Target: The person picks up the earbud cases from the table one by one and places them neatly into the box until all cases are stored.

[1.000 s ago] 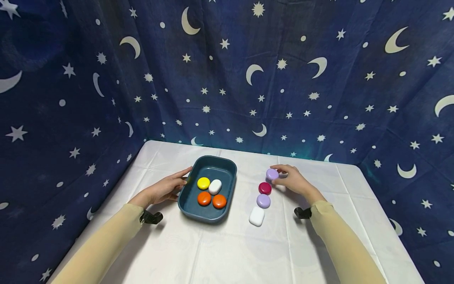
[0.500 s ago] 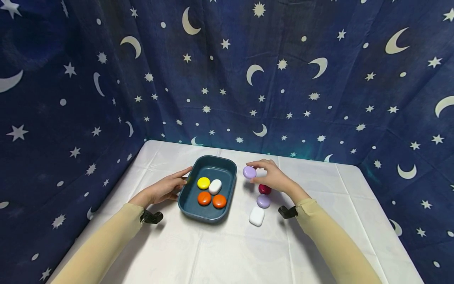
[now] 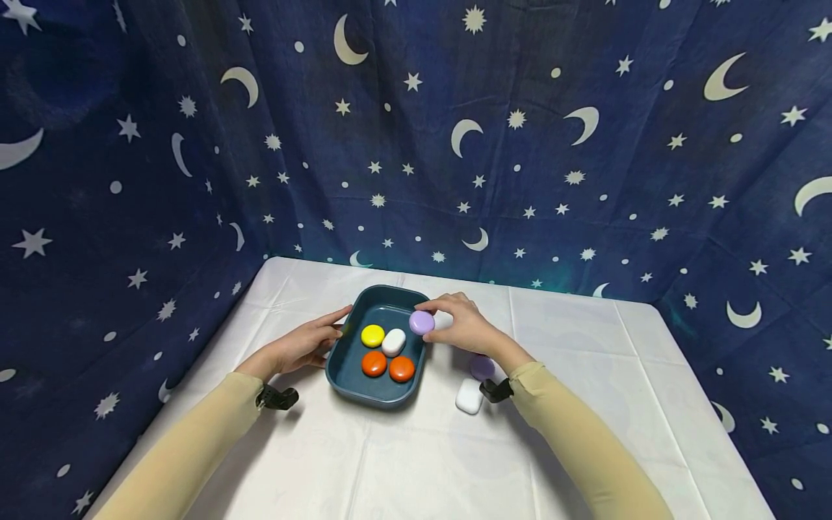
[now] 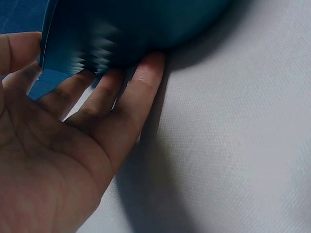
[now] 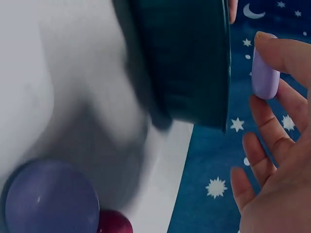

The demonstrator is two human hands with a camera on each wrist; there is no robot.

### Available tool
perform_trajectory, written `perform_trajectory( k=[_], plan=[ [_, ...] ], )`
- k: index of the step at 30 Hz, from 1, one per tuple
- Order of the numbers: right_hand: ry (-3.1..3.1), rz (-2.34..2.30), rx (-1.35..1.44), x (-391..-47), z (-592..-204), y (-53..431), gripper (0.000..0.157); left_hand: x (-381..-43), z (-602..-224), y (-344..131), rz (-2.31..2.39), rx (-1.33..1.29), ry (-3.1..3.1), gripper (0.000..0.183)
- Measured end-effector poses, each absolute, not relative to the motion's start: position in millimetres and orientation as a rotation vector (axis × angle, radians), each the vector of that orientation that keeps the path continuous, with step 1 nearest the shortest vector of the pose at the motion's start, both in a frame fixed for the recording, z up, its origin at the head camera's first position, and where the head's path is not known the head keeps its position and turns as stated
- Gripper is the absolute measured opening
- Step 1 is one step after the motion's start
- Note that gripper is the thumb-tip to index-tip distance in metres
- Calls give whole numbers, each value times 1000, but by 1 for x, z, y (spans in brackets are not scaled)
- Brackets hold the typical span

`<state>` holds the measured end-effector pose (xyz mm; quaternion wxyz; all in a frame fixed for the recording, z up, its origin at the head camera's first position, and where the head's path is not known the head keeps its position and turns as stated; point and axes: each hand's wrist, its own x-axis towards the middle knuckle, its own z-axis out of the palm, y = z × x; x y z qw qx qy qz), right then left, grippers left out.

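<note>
My right hand (image 3: 464, 328) pinches a smooth lilac disc (image 3: 422, 323) between thumb and fingers, over the right rim of a dark teal dish (image 3: 370, 399). In the right wrist view the held disc (image 5: 265, 75) shows edge-on, above rim height. My left hand (image 3: 299, 348) rests against the dish's left side; the left wrist view shows fairly straight fingers (image 4: 143, 80) touching the outer wall. Inside the dish lie a yellow disc (image 3: 373, 336), a white oval piece (image 3: 393, 342) and two orange pieces, one an orange disc (image 3: 373, 364).
Right of the dish, on the white tablecloth (image 3: 416, 462), sit a white rounded block (image 3: 469, 396) and a second lilac disc (image 3: 482, 367), partly behind the right wrist. A crimson disc (image 5: 115, 223) shows in the right wrist view. A starry curtain (image 3: 416, 144) stands behind.
My right hand has carried the lilac disc left from the far end of the row to the dish's right rim. My left hand and the dish have stayed put.
</note>
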<state>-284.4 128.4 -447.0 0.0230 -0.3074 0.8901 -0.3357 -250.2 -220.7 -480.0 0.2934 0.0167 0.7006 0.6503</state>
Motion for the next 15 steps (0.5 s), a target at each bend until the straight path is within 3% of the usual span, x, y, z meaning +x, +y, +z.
perform_trajectory(
  k=[15],
  plan=[
    [2839,-826,-989,-282,-455,112,53,-252,-480,-222,1722,54,1879,51]
  ],
)
